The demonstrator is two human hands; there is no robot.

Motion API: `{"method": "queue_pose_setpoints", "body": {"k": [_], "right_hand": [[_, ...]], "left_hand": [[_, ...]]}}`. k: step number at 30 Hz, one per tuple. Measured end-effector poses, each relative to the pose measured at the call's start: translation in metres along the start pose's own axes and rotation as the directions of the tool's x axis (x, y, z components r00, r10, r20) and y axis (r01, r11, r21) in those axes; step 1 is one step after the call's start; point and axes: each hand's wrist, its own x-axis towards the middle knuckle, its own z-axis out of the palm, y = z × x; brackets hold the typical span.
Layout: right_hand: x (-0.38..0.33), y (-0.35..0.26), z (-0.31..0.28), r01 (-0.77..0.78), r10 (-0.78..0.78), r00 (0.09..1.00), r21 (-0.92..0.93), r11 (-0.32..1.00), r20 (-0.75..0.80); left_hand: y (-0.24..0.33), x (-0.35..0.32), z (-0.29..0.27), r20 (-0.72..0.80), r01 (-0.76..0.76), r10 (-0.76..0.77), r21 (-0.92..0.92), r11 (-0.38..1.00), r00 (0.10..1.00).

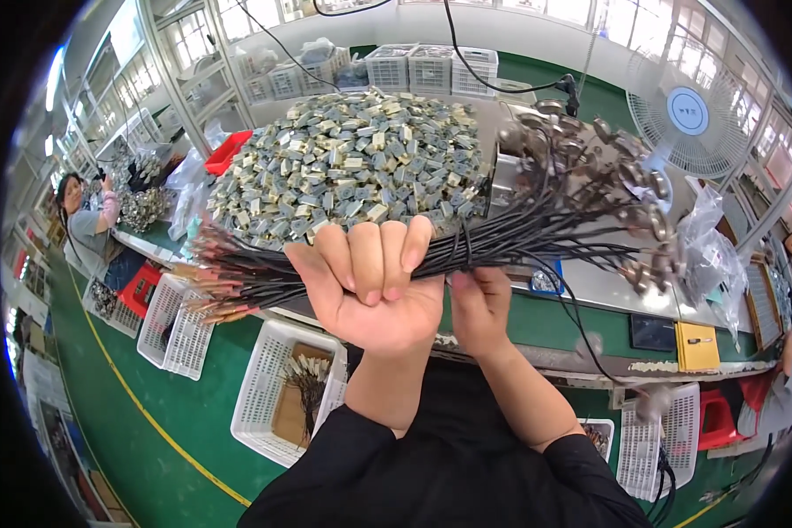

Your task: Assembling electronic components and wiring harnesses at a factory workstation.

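My left hand (374, 282) is wrapped around a thick bundle of black cables (524, 233), held up in front of me. At the left the bundle fans into thin reddish-brown ends (211, 277). Round metal discs (581, 145) crowd its right end. A narrow black tie (466, 242) circles the bundle right of my left fist. Just under that tie, my right hand (481, 312) is closed with its fingertips against the cables; what it pinches is hidden. One cable (576, 321) droops down to the right, a blurred disc at its tip.
A large heap of small grey and cream block-shaped parts (352, 163) covers the bench behind the bundle. White crates (264, 396) stand on the floor below. A fan (686, 112), a plastic bag (711, 255) and a yellow pad (697, 346) are at right. Other people sit at both sides.
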Motion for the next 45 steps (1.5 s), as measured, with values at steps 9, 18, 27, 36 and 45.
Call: {"method": "queue_pose_setpoints", "body": {"k": [9, 18, 27, 36, 45], "right_hand": [[0.129, 0.036, -0.033, 0.777, -0.503, 0.607, -0.325, 0.539, 0.616], [0.2, -0.118, -0.054, 0.939, -0.03, 0.197, -0.198, -0.28, 0.98], [0.094, -0.167, 0.061, 0.971, -0.12, -0.172, 0.148, -0.188, 0.978], [-0.019, -0.079, 0.072, 0.909, 0.027, 0.412, -0.409, -0.078, 0.911], [0.077, 0.027, -0.013, 0.425, 0.12, 0.552, -0.402, 0.811, 0.825]], "left_hand": [[0.035, 0.019, -0.005, -0.168, 0.368, -0.479, -0.444, 0.817, 0.862], [0.048, 0.063, -0.038, 0.033, 0.743, -0.743, 0.013, 0.669, 0.668], [0.115, 0.062, 0.018, -0.264, 0.421, -0.33, 0.628, 0.654, 0.906], [0.122, 0.053, 0.054, -0.123, -0.424, 0.515, 0.426, 0.799, 0.848], [0.164, 0.062, 0.023, -0.027, 0.116, -0.119, -0.102, 0.988, 0.992]]}}
